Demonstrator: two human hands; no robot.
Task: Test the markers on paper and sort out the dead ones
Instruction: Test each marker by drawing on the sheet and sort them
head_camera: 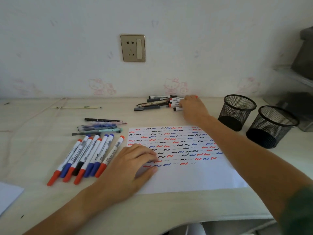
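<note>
Two heaps of pens matter now: the untested pile (160, 102) lies at the back of the desk (42, 126) by the wall, long axes running left to right, and the right hand (193, 109) is on its right end, fingers curled over a black-capped marker (177, 109), though whether it grips I cannot tell. Left hand (130, 167) rests flat, fingers relaxed, holding down the scribbled paper (194, 177), well short of that pile

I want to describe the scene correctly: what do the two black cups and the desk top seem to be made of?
The two black cups look like metal wire mesh with a matte finish: light passes through their walls. The desk top seems to be pale laminate with faint wood grain, though it could be real wood.
</note>
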